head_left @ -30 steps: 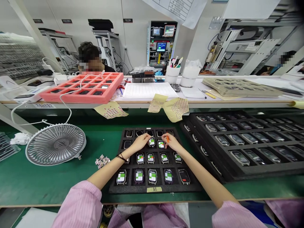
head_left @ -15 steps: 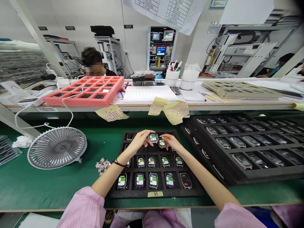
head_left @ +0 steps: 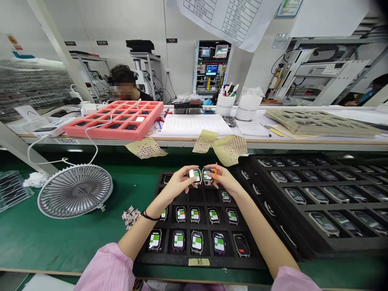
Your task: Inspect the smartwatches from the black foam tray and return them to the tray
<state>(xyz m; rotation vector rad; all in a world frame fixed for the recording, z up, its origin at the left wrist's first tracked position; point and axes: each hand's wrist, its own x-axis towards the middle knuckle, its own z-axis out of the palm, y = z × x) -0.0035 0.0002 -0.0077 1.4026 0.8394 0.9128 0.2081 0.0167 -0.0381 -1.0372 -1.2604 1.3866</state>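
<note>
Raised since half a second ago, the right watch (head_left: 206, 176) now stands level with the left watch (head_left: 197, 173); whether the two touch, I cannot tell. I record the left grip (head_left: 182, 181) pinching the left watch, thumb across its face, and the right grip (head_left: 226, 180) clasping the right watch, fingertips on its face. Both are off the black tray (head_left: 163, 259), so I judge their lit screens readable together. A slim orange item (head_left: 216, 173) sits at the right grip, kind unclear. On clearance, I note pocket walls below both grips, the shelf edge (head_left: 178, 142) and yellow sheets (head_left: 230, 149) just beyond, stacked trays (head_left: 339, 245) rightward. Left of the left grip, green surface (head_left: 127, 176) shows toward the fan (head_left: 75, 192).
</note>
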